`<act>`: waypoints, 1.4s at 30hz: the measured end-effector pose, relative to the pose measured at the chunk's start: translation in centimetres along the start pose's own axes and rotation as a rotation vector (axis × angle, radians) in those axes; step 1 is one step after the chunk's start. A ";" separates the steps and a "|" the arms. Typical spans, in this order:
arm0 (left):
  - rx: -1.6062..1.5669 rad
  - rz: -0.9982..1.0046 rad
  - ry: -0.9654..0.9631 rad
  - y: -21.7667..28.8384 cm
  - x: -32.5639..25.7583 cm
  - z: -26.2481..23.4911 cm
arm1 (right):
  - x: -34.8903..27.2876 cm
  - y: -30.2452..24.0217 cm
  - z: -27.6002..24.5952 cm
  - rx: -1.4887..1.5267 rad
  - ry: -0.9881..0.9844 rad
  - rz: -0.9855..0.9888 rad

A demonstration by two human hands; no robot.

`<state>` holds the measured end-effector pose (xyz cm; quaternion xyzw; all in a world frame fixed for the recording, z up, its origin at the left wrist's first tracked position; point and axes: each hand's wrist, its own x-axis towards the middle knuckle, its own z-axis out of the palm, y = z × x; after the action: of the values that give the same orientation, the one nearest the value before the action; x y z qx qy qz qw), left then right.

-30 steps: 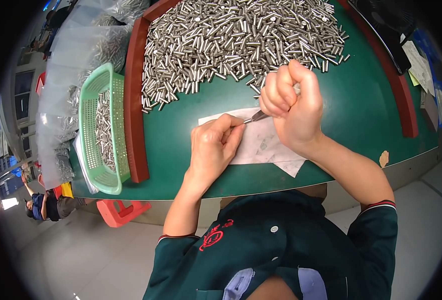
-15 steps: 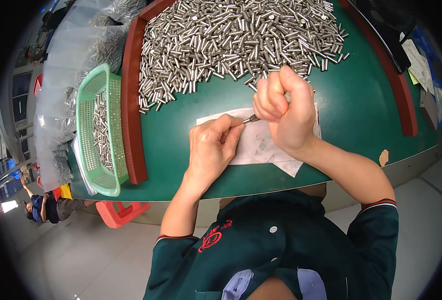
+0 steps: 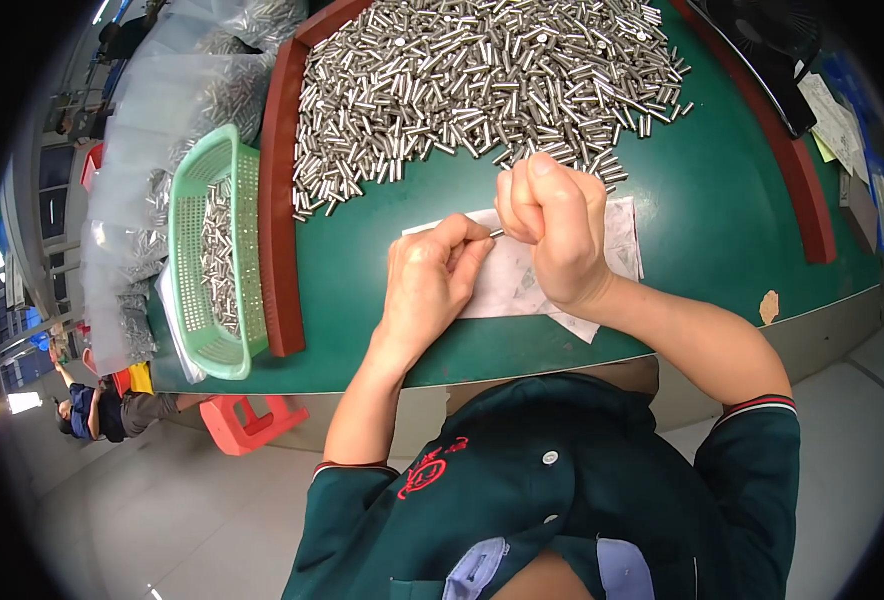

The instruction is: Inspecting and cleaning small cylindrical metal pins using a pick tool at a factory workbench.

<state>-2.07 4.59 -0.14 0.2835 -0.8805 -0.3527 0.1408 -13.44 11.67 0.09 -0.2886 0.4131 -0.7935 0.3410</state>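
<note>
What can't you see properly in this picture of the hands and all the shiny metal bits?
- Head view: the thin silver metal pin shows only its tip; the left hand and right hand cover the rest.
- The white paper sheet is partly hidden under both hands.
- Contents of the clear plastic bags are blurred near the rim.

You're sitting at a green-topped table (image 3: 742,210) with a red-brown raised rim (image 3: 280,200). Grey floor (image 3: 162,510) is showing below, a red plastic stool (image 3: 247,425) standing on it. Bright light is coming in far left (image 3: 22,402).
</note>
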 end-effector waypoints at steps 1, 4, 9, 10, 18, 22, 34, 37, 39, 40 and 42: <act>-0.016 -0.020 0.004 0.1 0.0 0.0 | 0.1 0.0 -0.2 -0.001 0.002 0.000; -0.384 -0.162 0.061 -0.1 -0.2 -0.3 | 0.0 -0.1 -0.5 0.017 0.005 0.051; -1.568 -0.420 -0.093 -2.0 -0.1 -1.5 | 0.1 -0.2 -0.4 0.074 -0.026 0.074; -1.572 -0.388 -0.093 -2.3 -0.1 -1.4 | 0.2 -0.2 -0.4 0.080 -0.024 0.074; -1.440 -0.420 -0.122 -2.4 0.1 -1.3 | 0.8 0.0 -0.7 0.130 0.004 0.149; -1.432 -0.429 -0.120 -2.2 0.1 -1.4 | 1.0 -0.2 -0.6 0.113 0.007 0.156; -1.447 -0.440 -0.151 -2.2 0.2 -1.7 | 1.1 -0.2 -0.8 0.156 0.008 0.173; -1.435 -0.464 -0.133 -2.0 0.2 -1.7 | 1.1 -0.1 -1.0 0.161 0.002 0.180; -1.462 -0.433 -0.124 -2.2 0.1 -1.6 | 1.1 -0.1 -1.0 0.172 -0.004 0.185; -1.462 -0.432 -0.125 -2.3 0.1 -1.6 | 1.2 -0.1 -1.0 0.168 0.000 0.190; -1.478 -0.422 -0.129 -2.3 0.0 -1.5 | 1.2 -0.2 -1.0 0.165 0.003 0.194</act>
<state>-0.47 2.42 -0.66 0.2565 -0.3500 -0.8845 0.1715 -14.96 11.30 0.00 -0.2170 0.3729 -0.7886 0.4382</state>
